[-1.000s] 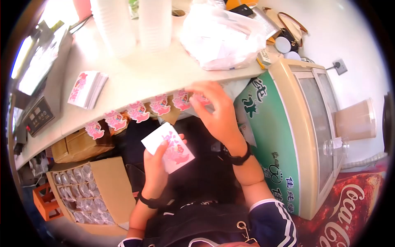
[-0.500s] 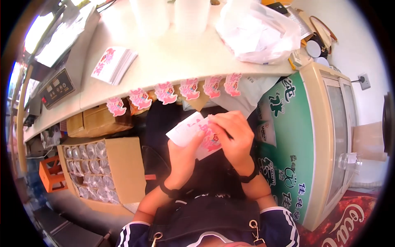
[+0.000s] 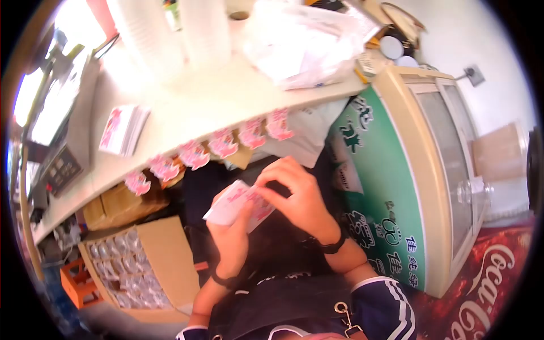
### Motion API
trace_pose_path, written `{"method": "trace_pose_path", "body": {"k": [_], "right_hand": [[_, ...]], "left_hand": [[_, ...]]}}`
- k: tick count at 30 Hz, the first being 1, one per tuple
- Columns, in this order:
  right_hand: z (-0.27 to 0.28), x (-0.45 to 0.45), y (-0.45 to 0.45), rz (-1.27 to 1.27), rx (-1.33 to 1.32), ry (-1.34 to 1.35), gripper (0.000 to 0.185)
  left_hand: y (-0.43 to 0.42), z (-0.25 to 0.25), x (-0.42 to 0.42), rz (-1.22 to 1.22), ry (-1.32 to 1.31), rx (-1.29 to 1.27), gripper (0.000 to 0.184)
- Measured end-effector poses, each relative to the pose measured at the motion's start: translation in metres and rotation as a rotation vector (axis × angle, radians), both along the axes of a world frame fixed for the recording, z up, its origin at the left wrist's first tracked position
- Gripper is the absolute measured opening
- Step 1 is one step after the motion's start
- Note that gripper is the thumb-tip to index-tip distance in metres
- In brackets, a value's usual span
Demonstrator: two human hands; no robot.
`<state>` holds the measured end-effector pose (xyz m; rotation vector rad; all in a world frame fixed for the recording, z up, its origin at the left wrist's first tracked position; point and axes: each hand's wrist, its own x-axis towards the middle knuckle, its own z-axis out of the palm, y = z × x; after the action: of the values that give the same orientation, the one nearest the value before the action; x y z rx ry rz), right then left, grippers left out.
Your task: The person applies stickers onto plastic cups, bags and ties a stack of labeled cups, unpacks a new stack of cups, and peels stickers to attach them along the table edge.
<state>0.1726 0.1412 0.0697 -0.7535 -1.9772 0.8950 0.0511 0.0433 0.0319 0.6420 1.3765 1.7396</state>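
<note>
A small stack of white cards with pink print (image 3: pixel 231 205) is held in my left hand (image 3: pixel 231 235), thumb on top. My right hand (image 3: pixel 292 190) pinches at the top card's upper right edge, thumb and index finger together over the pink figure. Several pink cut-out stickers (image 3: pixel 224 143) hang in a row along the counter's front edge, just beyond both hands. Another pile of printed cards (image 3: pixel 120 130) lies on the counter (image 3: pixel 187 107) at the left.
A white plastic bag (image 3: pixel 306 48) and stacked clear cups (image 3: pixel 204 34) stand on the counter. A machine with buttons (image 3: pixel 65 164) is at the left. Below sits an open box of wrapped cups (image 3: pixel 127 269). A green-sided freezer (image 3: pixel 385 181) is on the right.
Since one second ago my right hand has come down from the hanging stickers to the cards in my left hand. The camera view has shifted and turned. The sticker row now ends with a fully visible one.
</note>
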Motion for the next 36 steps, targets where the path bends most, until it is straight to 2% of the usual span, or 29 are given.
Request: {"method": "trace_pose_path", "body": {"k": [3, 6, 9, 13, 20, 22, 36], "right_hand": [[-0.004, -0.001, -0.001, -0.027, 0.084, 0.020, 0.016], [-0.013, -0.001, -0.001, -0.082, 0.203, 0.022, 0.019], [-0.019, -0.002, -0.001, -0.124, 0.334, -0.008, 0.020], [-0.018, 0.000, -0.001, -0.153, 0.470, -0.062, 0.025], [-0.028, 0.003, 0.002, -0.136, 0.478, -0.042, 0.027], [-0.031, 0.003, 0.003, -0.078, 0.377, 0.027, 0.025], [-0.030, 0.002, 0.001, -0.100, 0.446, -0.056, 0.022]], "left_hand": [[0.002, -0.001, 0.000, -0.014, 0.018, -0.001, 0.035], [0.005, 0.000, 0.003, 0.051, -0.032, 0.003, 0.026], [0.003, -0.006, 0.000, 0.010, -0.007, -0.068, 0.033], [0.006, 0.001, 0.007, 0.029, -0.064, -0.065, 0.027], [0.008, 0.003, 0.010, 0.018, -0.144, -0.100, 0.026], [0.009, 0.004, 0.010, 0.019, -0.141, -0.103, 0.026], [0.006, -0.001, 0.005, -0.011, -0.181, -0.104, 0.030]]}}
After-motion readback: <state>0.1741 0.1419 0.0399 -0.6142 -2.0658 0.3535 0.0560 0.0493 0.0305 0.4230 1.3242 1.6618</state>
